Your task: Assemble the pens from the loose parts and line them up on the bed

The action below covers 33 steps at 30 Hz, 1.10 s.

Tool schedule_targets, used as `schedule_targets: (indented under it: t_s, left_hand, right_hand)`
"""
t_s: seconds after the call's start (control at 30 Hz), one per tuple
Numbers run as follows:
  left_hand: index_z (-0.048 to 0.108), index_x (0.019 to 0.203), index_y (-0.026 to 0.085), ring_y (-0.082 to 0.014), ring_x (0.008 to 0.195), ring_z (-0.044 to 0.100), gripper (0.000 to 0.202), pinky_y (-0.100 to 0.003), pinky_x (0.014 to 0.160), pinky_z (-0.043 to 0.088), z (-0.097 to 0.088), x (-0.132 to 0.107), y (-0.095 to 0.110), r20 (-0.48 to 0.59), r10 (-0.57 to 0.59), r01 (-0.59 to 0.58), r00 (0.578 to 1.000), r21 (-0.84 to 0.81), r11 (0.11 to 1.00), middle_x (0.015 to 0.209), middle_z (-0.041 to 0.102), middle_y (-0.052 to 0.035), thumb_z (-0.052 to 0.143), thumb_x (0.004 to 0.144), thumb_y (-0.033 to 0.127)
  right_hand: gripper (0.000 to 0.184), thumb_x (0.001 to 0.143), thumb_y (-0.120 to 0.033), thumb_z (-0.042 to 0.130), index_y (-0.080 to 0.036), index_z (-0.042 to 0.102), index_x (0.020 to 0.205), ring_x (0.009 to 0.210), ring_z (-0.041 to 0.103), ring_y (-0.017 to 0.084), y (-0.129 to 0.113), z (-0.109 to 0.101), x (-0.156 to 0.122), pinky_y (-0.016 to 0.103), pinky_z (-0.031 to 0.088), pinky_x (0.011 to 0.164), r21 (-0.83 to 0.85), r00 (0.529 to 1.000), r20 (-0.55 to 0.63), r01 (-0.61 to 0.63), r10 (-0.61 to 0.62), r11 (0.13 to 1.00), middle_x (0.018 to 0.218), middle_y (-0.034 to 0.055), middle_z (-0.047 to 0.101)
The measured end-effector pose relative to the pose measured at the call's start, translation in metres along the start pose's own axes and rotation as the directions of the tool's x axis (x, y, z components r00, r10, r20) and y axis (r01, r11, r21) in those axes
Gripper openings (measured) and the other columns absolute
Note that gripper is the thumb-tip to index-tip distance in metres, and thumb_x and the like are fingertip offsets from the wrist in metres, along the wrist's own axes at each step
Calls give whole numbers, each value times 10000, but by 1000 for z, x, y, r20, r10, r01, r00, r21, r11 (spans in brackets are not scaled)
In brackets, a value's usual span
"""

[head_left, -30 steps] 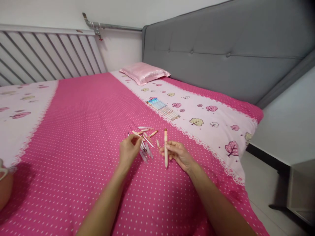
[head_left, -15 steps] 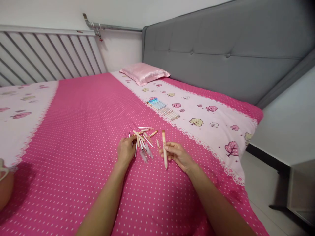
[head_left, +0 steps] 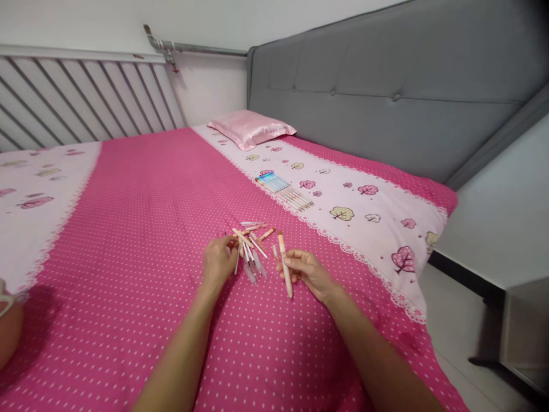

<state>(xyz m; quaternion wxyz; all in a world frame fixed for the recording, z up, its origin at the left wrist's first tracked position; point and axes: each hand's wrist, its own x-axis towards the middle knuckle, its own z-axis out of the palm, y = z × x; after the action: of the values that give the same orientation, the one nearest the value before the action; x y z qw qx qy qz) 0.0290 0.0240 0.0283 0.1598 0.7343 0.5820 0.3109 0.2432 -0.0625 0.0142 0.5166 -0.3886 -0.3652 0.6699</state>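
Observation:
My right hand is closed around a thick makeup brush with a pale handle and brown bristles at its upper end. The brush tilts slightly left at the top. Just left of those fingers shows a small pinkish piece, too small to name. At the left edge of a loose pile of slim brushes, some pale and some with clear caps, sits my left hand. Its fingers are curled and pressed together among the nearest brushes; what they pinch is hidden. Another brown-tipped brush lies at the pile's right.
Beyond the pile, a row of blue pens or brushes and a row of pale ones lie side by side on the pink dotted bedspread. A pink pillow rests before the grey headboard. A rounded object stands at left.
The brush in my right hand has tipped, its bristle end moving left and slightly down. My left hand has barely moved beside the pile.

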Motion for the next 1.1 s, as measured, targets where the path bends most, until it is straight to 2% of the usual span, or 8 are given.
schedule_targets:
  t_s: [0.13, 0.27, 0.33, 0.47, 0.53, 0.67, 0.8, 1.1]
  left_hand:
    - [644, 920, 160, -228, 806, 615, 261, -343, 731, 451, -7, -3, 9, 4, -82, 80, 997, -247, 966, 870, 680, -88, 577, 701, 285]
    - [598, 964, 121, -185, 740, 645, 367, -299, 680, 491, -14, -6, 22, 74, -89, 115, 993, -503, 857, 841, 685, -89, 622, 703, 378]
    - [600, 944, 118, -170, 731, 647, 391, -288, 691, 496, -18, -9, 30, 119, -101, 154, 988, -623, 767, 827, 686, -81, 677, 669, 385]
    - [617, 880, 131, -138, 672, 641, 385, -252, 662, 486, -24, -14, 47, 243, -183, 303, 953, -811, 500, 738, 689, -39, 786, 573, 290]
    - [616, 879, 133, -137, 662, 646, 378, -249, 653, 487, -23, -16, 53, 273, -183, 327, 944, -829, 453, 729, 697, -38, 794, 573, 267]
    - [614, 876, 137, -151, 675, 663, 353, -262, 674, 494, -19, -21, 59, 318, -153, 353, 935, -836, 419, 698, 704, -31, 790, 591, 249]
    - [610, 853, 142, -136, 655, 657, 335, -255, 684, 492, -13, -24, 61, 311, -153, 347, 938, -840, 418, 671, 700, -14, 791, 591, 245]
    - [624, 865, 136, -157, 705, 671, 344, -285, 736, 499, -10, -23, 60, 313, -154, 349, 937, -834, 428, 713, 714, -36, 786, 594, 272]
  right_hand:
    - [264, 659, -319, 743, -136, 588, 770, 552, 626, 100, -1, 3, -1, 169, 425, 467, -21, 999, 40, -20, 21, 1000, 680, 32, 696]
    - [271, 655, -316, 747, -140, 591, 790, 574, 646, 120, -1, 4, -3, 194, 460, 494, -47, 992, 103, -67, 71, 997, 699, 38, 706]
    - [256, 670, -301, 740, -139, 593, 804, 576, 648, 118, 0, 3, -3, 199, 472, 506, -66, 986, 143, -81, 90, 995, 713, 40, 710]
    - [236, 683, -282, 732, -133, 599, 807, 577, 650, 112, 2, 4, -4, 183, 463, 491, -102, 973, 200, -96, 115, 990, 718, 38, 712]
    - [243, 676, -282, 736, -132, 600, 809, 580, 652, 116, 2, 4, -5, 186, 463, 489, -110, 970, 207, -107, 128, 988, 718, 40, 712]
    - [248, 673, -284, 737, -131, 600, 812, 580, 651, 119, 2, 5, -5, 191, 462, 489, -111, 971, 199, -109, 130, 988, 715, 41, 711]
    - [231, 684, -279, 731, -134, 604, 812, 582, 649, 115, 2, 5, -5, 192, 460, 497, -113, 970, 212, -99, 122, 989, 725, 38, 711]
    - [241, 677, -300, 732, -134, 611, 802, 567, 642, 110, 2, 6, -5, 186, 444, 496, -114, 976, 187, -88, 109, 990, 717, 40, 707]
